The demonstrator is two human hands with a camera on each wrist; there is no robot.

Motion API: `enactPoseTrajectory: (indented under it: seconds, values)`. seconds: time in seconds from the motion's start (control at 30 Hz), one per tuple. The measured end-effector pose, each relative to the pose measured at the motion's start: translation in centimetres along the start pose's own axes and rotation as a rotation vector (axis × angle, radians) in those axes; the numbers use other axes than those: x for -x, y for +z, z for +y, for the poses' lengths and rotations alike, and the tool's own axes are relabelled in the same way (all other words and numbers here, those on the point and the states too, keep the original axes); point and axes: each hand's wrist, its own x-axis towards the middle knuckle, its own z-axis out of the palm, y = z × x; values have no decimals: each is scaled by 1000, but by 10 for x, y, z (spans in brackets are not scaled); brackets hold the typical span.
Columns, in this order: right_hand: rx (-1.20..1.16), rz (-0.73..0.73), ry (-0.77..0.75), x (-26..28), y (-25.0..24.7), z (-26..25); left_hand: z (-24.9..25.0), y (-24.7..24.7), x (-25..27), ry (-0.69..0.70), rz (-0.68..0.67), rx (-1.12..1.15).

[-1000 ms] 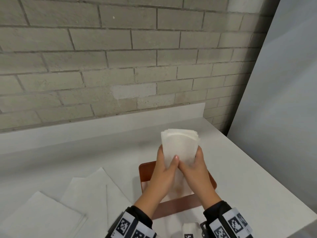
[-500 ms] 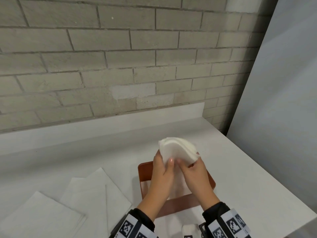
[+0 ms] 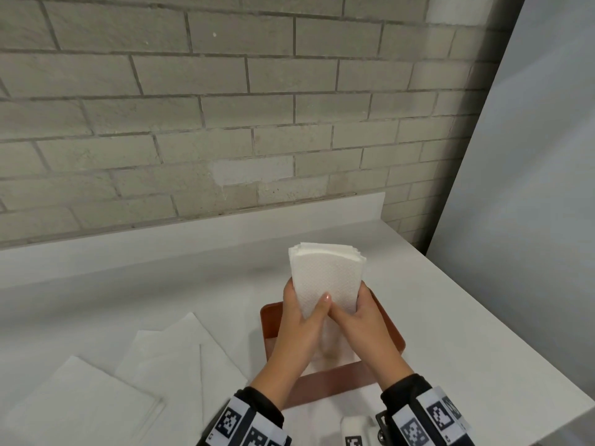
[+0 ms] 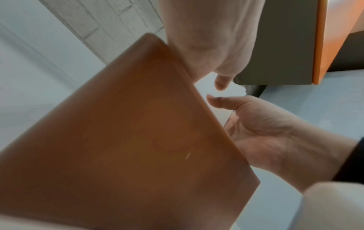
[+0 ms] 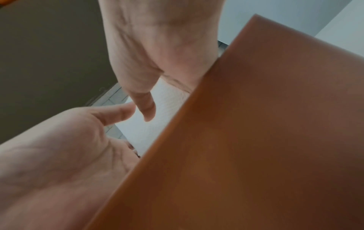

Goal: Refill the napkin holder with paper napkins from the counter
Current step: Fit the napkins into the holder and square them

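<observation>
A thick stack of white paper napkins stands upright over the brown napkin holder on the white counter. My left hand grips the stack's left side, with its thumb on the front face. My right hand grips the right side. The hands hide the stack's lower end, so I cannot tell how far it sits in the holder. In the left wrist view the holder's wall fills the frame, with a strip of napkin between the thumbs. The right wrist view shows the holder and the napkins.
Loose flat napkins lie on the counter at the left and beside the holder. A brick wall backs the counter. A grey panel stands at the right, and the counter's edge runs along the right side.
Half a second ago the top of the stack was bent over and sat lower. It now stands straight and fanned upright again. Both hands keep their grip over the holder.
</observation>
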Motion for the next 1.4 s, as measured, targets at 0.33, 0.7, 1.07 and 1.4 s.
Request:
enactPoseTrajectory:
  seconds: [0.33, 0.7, 1.07, 1.4]
  values:
    - [-30, 49, -101, -2, 4, -10, 15, 0, 4, 114, 68, 93]
    - [491, 393, -755, 4, -8, -29, 14, -7, 4, 68, 55, -3]
    - [972, 213, -744, -2, -5, -41, 20, -9, 10, 77, -16, -13]
    - [1006, 149, -783, -3, -6, -49, 20, -12, 10, 86, -8, 0]
